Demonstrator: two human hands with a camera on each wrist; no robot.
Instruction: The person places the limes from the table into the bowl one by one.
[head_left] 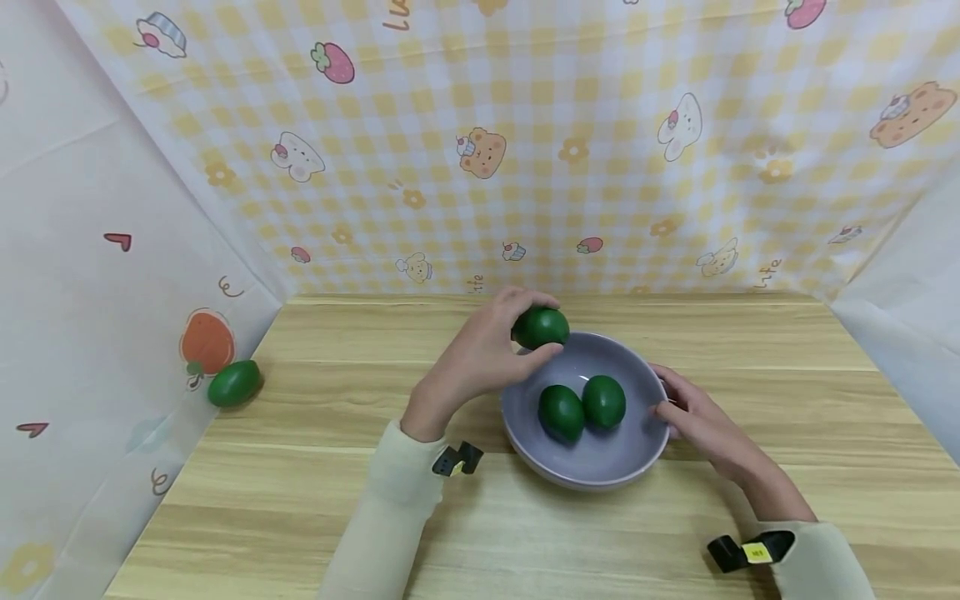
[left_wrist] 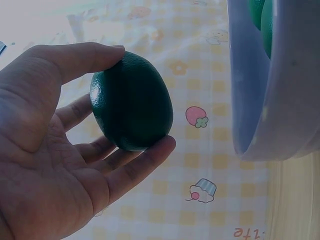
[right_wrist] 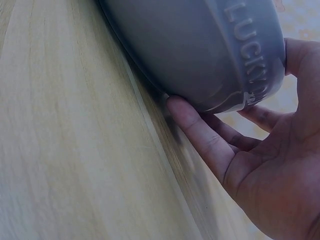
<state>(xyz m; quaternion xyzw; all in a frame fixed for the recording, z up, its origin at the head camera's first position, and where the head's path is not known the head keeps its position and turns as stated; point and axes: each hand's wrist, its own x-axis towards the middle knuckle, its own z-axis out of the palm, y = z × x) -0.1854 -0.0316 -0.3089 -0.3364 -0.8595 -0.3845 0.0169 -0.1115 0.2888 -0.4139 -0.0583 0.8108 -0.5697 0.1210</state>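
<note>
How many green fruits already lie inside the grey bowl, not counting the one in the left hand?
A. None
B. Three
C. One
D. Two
D: two green fruits lie in the grey bowl, while the left hand holds a third over its rim.

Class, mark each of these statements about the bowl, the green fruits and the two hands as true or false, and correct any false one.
1. The left hand holds a green fruit over the bowl's far rim. True.
2. The grey bowl already holds four fruits. False: two fruits lie inside it, side by side.
3. The right hand touches the bowl's right side. True; the right wrist view shows its fingers against the outer wall.
4. Every green fruit is in the bowl or in a hand. False: one more fruit lies on the table by the left wall.
5. The bowl stands on a metal tray. False: it stands on the wooden table.
</note>
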